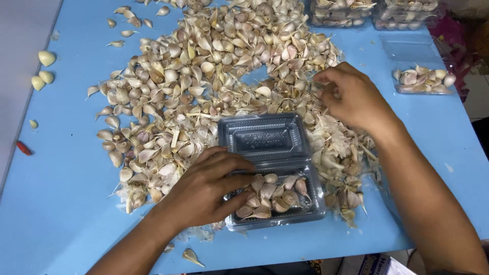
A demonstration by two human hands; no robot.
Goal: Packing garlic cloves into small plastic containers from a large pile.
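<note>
Even, bright overhead light is falling on the blue worktop (66, 203); soft shadows are sitting under the hands, glare is glinting off the clear plastic box (265, 135), edges staying sharp.

I see a bright blue table (66, 203). Garlic cloves (204, 76) heaped toward its far edge are cream and tan, some purplish. The clamshell box (265, 137) near the near edge is clear, ribbed, greyish. Three peeled cloves (43, 71) past the left edge are pale yellow; a chilli (23, 148) there is red.
</note>
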